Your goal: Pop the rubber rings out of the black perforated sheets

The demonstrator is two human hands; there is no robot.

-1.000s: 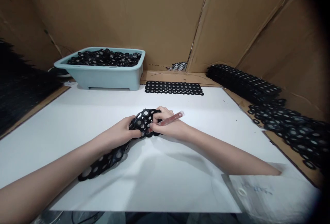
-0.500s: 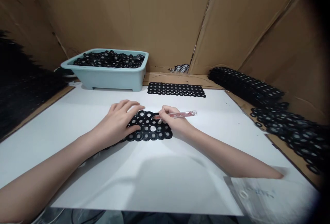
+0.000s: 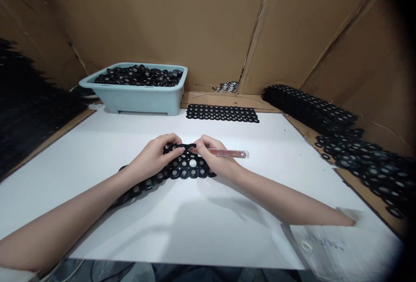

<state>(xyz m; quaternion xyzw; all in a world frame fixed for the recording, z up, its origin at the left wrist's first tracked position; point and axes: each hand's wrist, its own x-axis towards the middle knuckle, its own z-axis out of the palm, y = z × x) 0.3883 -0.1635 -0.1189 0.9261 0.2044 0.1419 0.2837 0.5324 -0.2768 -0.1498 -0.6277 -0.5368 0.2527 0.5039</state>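
A black openwork mat of joined rings with pale centres (image 3: pixel 184 172) lies on the white table, its left part curling under my left wrist. My left hand (image 3: pixel 164 152) is closed on the mat's far edge, thumb on top and fingers behind. In my right hand (image 3: pixel 212 152) is a slim, flat tool with a red handle (image 3: pixel 227 153), seemingly wrapped in clear plastic. Its tip points left at the mat's upper rings, close to my left thumb. The kind of tool and its exact tip are too small to make out.
At the back left stands a light blue tub (image 3: pixel 143 100) heaped with black rings. A flat ring mat (image 3: pixel 222 113) lies behind my hands. On the right are stacked mats (image 3: pixel 308 106) and loose ring pieces (image 3: pixel 370 165). Cardboard walls (image 3: pixel 201 26) enclose the table (image 3: pixel 146 230).
My left hand has gone from lying spread over the mat to pinching its far edge. That edge now looks slightly lifted. The tool in my right hand has tilted a little and dropped slightly.
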